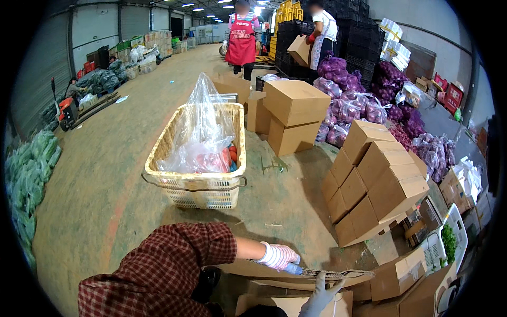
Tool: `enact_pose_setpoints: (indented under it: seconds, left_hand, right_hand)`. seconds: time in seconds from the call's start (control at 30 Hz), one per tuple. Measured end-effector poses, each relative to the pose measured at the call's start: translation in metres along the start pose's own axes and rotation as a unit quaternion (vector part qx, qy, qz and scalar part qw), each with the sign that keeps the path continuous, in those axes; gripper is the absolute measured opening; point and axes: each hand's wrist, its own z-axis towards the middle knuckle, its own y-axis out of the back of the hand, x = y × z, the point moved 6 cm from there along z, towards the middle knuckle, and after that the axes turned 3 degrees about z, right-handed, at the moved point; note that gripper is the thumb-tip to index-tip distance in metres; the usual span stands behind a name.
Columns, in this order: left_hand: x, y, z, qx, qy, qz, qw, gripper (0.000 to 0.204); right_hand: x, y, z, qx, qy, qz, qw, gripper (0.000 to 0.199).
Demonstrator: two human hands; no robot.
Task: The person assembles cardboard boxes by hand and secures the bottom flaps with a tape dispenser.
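Observation:
My left hand (280,256), in a white and pink striped glove with blue-grey fingertips, reaches across from the plaid sleeve. Its fingers are closed on one end of a brown, ridged bundle (348,274), apparently flattened cardboard seen edge-on. At the lower edge, my right hand (319,296) in a grey glove has its thumb and a finger spread. It is close against the underside of the bundle; contact is unclear. Below lies a cardboard piece (274,302), partly hidden by my right hand and legs. Open cartons (398,274) stand to the right.
Stacked cardboard boxes (369,182) rise at right, with two more boxes (297,103) farther off. A cream crate (206,182) holds plastic bags. One person in a red apron (242,42) stands beyond; another (325,31) holds a box. Purple net sacks (343,79) pile up behind.

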Motion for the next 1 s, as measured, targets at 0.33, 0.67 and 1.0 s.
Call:
enact_pose_setpoints:
  seconds: [0.33, 0.67, 1.0]
  left_hand:
    - [-0.007, 0.018, 0.002, -0.157, -0.095, 0.223, 0.957, 0.044]
    - [-0.02, -0.012, -0.009, -0.118, -0.107, 0.276, 0.948, 0.03]
    - [-0.07, -0.011, -0.048, -0.105, -0.065, 0.282, 0.952, 0.023]
  right_hand:
    - [-0.033, 0.014, -0.003, -0.053, -0.02, -0.051, 0.997, 0.077]
    - [-0.016, 0.034, -0.03, -0.015, -0.032, -0.06, 0.998, 0.072]
    - [-0.09, 0.056, -0.079, 0.038, -0.182, 0.043, 0.982, 0.035]
